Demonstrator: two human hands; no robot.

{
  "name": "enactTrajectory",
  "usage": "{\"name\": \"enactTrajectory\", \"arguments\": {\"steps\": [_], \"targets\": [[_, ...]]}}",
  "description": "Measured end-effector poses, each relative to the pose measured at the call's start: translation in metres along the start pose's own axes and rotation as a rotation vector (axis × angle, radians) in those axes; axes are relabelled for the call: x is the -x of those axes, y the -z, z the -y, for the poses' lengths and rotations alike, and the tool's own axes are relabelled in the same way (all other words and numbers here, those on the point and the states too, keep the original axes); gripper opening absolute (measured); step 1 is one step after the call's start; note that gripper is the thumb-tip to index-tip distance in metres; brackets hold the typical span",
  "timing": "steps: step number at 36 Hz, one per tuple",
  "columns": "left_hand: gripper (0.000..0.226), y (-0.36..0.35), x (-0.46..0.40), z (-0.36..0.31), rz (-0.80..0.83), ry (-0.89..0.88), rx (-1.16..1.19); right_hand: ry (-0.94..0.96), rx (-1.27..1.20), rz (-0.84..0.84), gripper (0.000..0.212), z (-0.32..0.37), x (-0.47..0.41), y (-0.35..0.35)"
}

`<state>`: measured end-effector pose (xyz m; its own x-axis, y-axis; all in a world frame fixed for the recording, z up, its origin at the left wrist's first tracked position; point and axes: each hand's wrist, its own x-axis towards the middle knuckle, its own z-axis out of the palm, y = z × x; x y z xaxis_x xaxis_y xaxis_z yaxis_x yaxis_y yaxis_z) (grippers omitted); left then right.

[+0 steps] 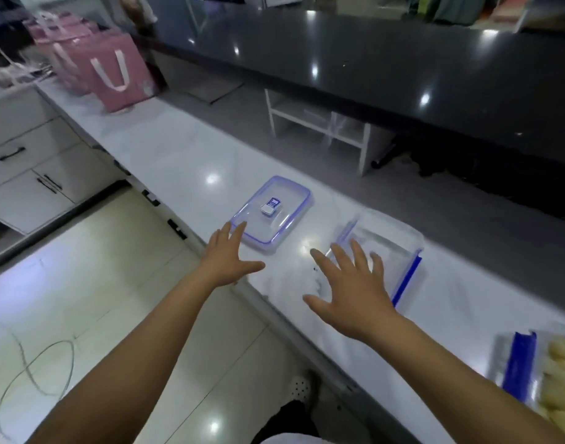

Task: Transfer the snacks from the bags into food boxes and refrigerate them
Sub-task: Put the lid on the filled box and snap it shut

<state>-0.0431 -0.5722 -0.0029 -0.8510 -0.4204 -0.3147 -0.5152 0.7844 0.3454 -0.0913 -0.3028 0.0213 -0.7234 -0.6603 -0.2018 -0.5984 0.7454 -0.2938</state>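
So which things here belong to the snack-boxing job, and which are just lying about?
Job:
clear food box, empty, under the right hand
blue-rimmed lid, at the left hand
bag of pale snacks, blue zip strip

Lying about:
pink tote bags
white shelf unit
cable on the floor

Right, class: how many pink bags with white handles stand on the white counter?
2. One pink bag stands at the counter's far left end; a second pink bag, blurred, sits just behind it. More may be hidden behind them.
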Motion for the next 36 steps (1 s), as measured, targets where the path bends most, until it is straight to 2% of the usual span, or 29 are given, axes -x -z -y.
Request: {"name": "enactTrajectory", "arguments": {"steps": [4,6,8,10,12,14,17,20,21,25,28,31,33,36], "targets": [[0.119,0.021,-0.065,0.033,0.086,-0.076,-0.03,-0.027,0.032,0.061,0.089,0.038,-0.079,-0.01],[0.113,0.03,-0.092,0.039,0.134,-0.118,-0.029,-0.078,-0.06,0.117,0.099,0.053,-0.113,-0.016],[0.092,0.034,-0.114,0.043,0.167,-0.164,0.058,-0.164,-0.308,0.15,0.112,0.066,-0.141,-0.02],[0.079,0.034,-0.129,0.048,0.168,-0.192,0.204,-0.292,-0.679,0.08,0.114,0.075,-0.163,-0.024],[0.089,0.031,-0.137,0.052,0.195,-0.183,0.309,-0.41,-0.965,-0.013,0.103,0.082,-0.178,-0.028],[0.094,0.025,-0.145,0.055,0.231,-0.148,0.409,-0.485,-1.128,-0.074,0.093,0.085,-0.19,-0.034],[0.087,0.022,-0.148,0.054,0.244,-0.129,0.517,-0.581,-1.357,-0.165,0.081,0.085,-0.201,-0.039],[0.079,0.024,-0.145,0.053,0.225,-0.138,0.557,-0.654,-1.542,-0.29,0.05,0.084,-0.205,-0.036],[0.075,0.024,-0.143,0.052,0.207,-0.149,0.57,-0.649,-1.577,-0.323,0.047,0.083,-0.206,-0.034],[0.059,0.035,-0.124,0.038,0.107,-0.204,0.712,-0.558,-1.599,-0.398,0.063,0.083,-0.198,-0.022],[0.058,0.045,-0.101,0.015,0.065,-0.262,0.865,-0.498,-1.604,-0.466,0.067,0.075,-0.177,-0.002],[0.058,0.052,-0.075,-0.02,0.039,-0.39,1.025,-0.371,-1.521,-0.533,0.067,0.06,-0.138,0.02],[0.056,0.05,-0.055,-0.05,0.08,-0.474,1.122,-0.366,-1.517,-0.556,0.074,0.044,-0.105,0.033],[0.056,0.037,-0.023,-0.096,0.216,-0.582,1.239,-0.477,-1.538,-0.614,0.089,0.02,-0.05,0.051]]}}
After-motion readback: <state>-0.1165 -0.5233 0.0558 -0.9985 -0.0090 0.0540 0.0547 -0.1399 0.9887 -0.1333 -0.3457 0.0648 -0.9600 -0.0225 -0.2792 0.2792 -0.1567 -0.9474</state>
